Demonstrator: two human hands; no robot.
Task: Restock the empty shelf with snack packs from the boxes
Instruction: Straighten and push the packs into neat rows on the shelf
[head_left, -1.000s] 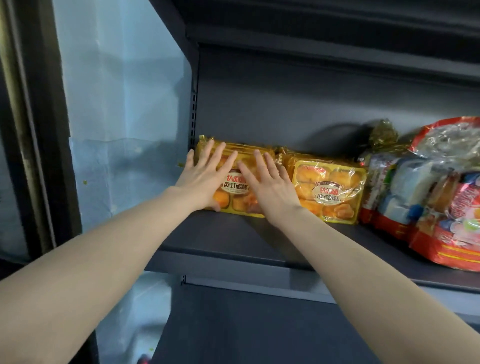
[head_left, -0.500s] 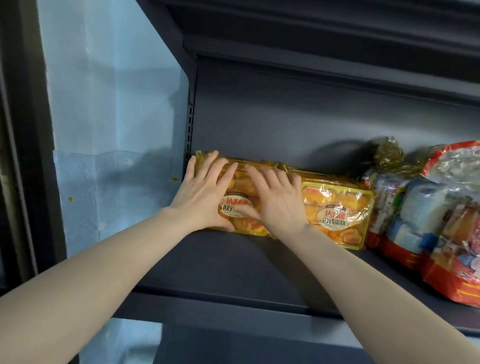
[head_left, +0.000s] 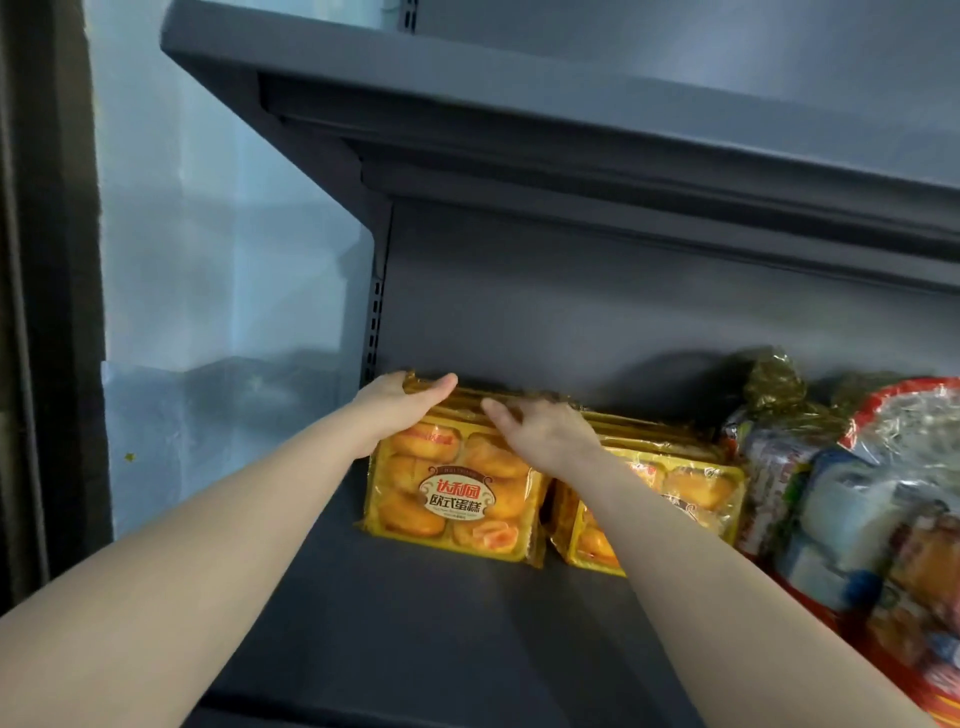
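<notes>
My left hand (head_left: 397, 402) and right hand (head_left: 543, 434) curl over the cake pack's (head_left: 457, 499) top edge, standing it on the shelf (head_left: 415, 623) so its label faces out.

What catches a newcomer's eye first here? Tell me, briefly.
The left hand and right hand grip the top edge of a yellow cake pack standing at the left end of the dark shelf. A second yellow pack and colourful bags sit to its right.
</notes>
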